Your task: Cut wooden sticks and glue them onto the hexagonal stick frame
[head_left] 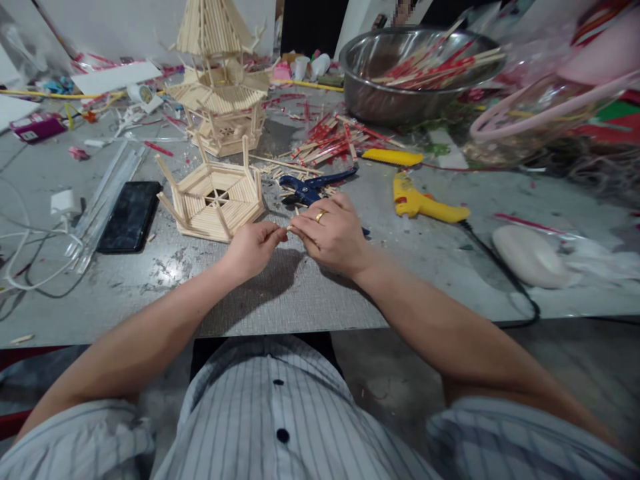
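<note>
My left hand point(255, 248) and my right hand point(333, 233) meet above the near part of the table, fingertips pinched around a small pale wooden piece point(289, 229) that is mostly hidden. A ring shows on my right hand. Just beyond my left hand lies a six-sided wooden stick frame point(215, 198) with upright posts. Blue-handled pliers point(307, 190) rest beyond my right hand, partly covered by it. Behind the frame stands a tiered tower of sticks point(217, 93) with a pointed roof.
A yellow glue gun point(427, 203) with a black cord lies right, near a white oval object point(530, 257). Red-wrapped sticks point(327, 139) are piled before a steel bowl point(417, 87). On the left are a black phone point(129, 217), a charger point(66, 203) and cables.
</note>
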Demonstrator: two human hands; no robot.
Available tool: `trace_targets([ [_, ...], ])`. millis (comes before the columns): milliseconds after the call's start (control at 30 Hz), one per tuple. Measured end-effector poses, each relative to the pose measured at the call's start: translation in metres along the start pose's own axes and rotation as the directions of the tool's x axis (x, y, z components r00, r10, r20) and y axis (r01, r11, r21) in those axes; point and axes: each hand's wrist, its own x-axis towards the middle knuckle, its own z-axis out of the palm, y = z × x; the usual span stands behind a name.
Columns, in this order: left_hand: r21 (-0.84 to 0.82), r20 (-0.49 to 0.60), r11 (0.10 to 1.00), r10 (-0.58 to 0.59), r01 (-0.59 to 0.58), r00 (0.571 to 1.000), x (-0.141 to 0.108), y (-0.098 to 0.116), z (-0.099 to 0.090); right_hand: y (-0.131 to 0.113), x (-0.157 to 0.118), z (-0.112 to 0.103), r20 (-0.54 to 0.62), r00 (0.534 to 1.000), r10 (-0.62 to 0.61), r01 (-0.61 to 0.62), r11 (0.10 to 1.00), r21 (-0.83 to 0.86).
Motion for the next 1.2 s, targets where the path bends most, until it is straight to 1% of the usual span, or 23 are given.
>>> trace_targets([
  [233,0.0,-0.035,1.0,-0.02,0.02,0.999,-0.001,-0.003,0.004,-0.002,-0.003,0.005,0.065,0.995,0.077,-0.079,0.997,0.025],
  [367,0.017,-0.069,1.0,-0.007,0.008,0.998,-0.001,-0.004,0.007,-0.003,-0.003,0.006,0.102,0.99,0.098,-0.104,0.993,0.058],
  [500,0.028,-0.094,1.0,0.002,0.001,0.996,-0.001,-0.007,0.009,-0.004,-0.003,0.006,0.09,0.991,0.096,-0.1,0.994,0.045],
  [633,0.021,-0.122,1.0,-0.013,0.016,0.992,-0.001,-0.008,0.01,-0.005,-0.002,0.005,0.075,0.994,0.081,-0.083,0.996,0.018],
  [900,0.021,-0.17,0.997,-0.074,0.079,0.983,0.001,-0.002,0.016,-0.009,0.0,0.008,0.105,0.982,0.156,-0.16,0.987,0.023],
  [967,0.028,-0.163,0.998,-0.055,0.061,0.985,0.001,-0.003,0.013,-0.006,0.0,0.01,0.108,0.98,0.17,-0.179,0.981,0.08],
  [1033,0.05,-0.123,0.998,-0.02,0.026,0.992,0.001,-0.003,0.007,0.0,0.0,0.012,0.122,0.982,0.145,-0.168,0.965,0.204],
  [1100,0.078,-0.035,0.997,0.02,-0.017,0.999,0.002,-0.004,-0.001,0.006,0.0,0.011,0.145,0.987,0.07,-0.121,0.916,0.382],
  [1133,0.083,0.025,0.996,0.042,-0.044,0.999,0.002,-0.003,-0.005,0.01,0.0,0.01,0.156,0.988,0.024,-0.095,0.876,0.473],
  [1200,0.089,0.136,0.993,0.065,-0.077,0.989,0.003,-0.002,-0.012,0.014,-0.001,0.006,0.191,0.981,-0.036,-0.088,0.793,0.603],
])
